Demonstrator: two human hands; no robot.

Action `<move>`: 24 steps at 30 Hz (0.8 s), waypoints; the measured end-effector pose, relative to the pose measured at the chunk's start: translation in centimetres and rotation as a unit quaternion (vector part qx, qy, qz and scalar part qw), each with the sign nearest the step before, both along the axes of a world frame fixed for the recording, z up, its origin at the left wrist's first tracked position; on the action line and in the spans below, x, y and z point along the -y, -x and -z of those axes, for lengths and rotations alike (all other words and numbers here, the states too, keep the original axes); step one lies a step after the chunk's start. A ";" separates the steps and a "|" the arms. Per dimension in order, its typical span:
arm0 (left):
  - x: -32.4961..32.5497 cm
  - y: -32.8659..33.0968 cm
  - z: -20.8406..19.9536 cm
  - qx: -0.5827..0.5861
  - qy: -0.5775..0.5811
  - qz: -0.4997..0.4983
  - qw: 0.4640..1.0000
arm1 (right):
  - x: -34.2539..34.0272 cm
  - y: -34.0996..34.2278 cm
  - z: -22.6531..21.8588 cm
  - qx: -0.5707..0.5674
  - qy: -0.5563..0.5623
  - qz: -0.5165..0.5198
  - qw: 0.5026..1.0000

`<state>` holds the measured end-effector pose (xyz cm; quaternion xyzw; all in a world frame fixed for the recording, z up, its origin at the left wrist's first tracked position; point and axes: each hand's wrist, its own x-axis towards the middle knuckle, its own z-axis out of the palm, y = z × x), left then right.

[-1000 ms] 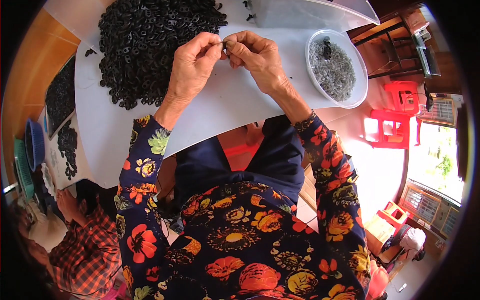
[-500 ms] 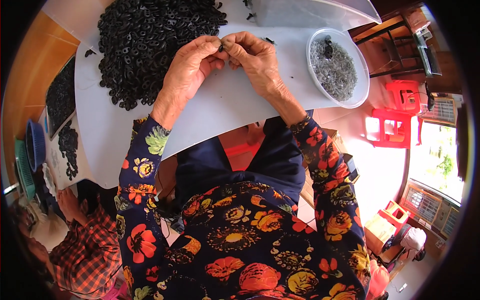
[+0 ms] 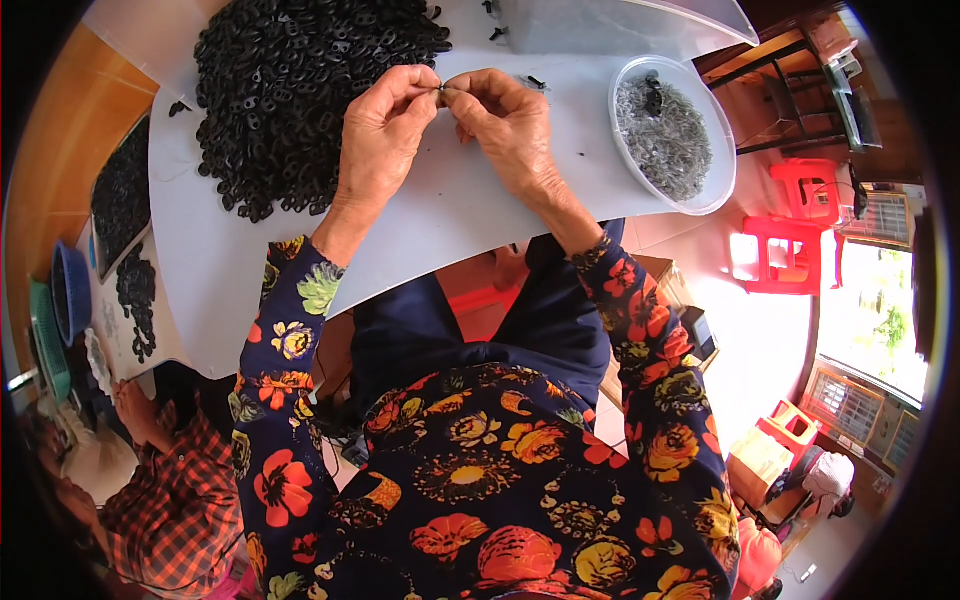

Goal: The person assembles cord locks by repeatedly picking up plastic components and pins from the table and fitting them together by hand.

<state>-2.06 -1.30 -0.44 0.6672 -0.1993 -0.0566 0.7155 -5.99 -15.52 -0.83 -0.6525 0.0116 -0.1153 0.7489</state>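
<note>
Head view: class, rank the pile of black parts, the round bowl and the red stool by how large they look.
1. pile of black parts
2. round bowl
3. red stool, farther from the camera, so its true size is unsure.

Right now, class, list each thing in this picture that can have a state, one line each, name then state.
left hand: raised over the white board, fingertips pinched on a small dark piece.
right hand: fingertips meeting the left hand's, pinching the same piece.
small dark piece: held between both hands, off the board.
black parts pile: heaped loose.
white bowl: upright, holding grey metal bits.
clear container: on the board, contents unclear.
</note>
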 end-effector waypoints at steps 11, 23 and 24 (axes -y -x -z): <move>-0.6 -0.6 0.1 -0.062 -0.049 0.054 0.995 | 1.7 0.0 -1.2 -0.003 0.047 0.031 0.998; -0.7 -0.7 0.9 -0.109 0.025 0.065 0.992 | 6.4 -4.1 -3.3 0.126 0.654 -0.026 0.746; -0.7 -0.8 1.0 -0.106 0.018 0.068 0.992 | 6.4 -4.4 -3.2 0.118 0.675 -0.031 0.728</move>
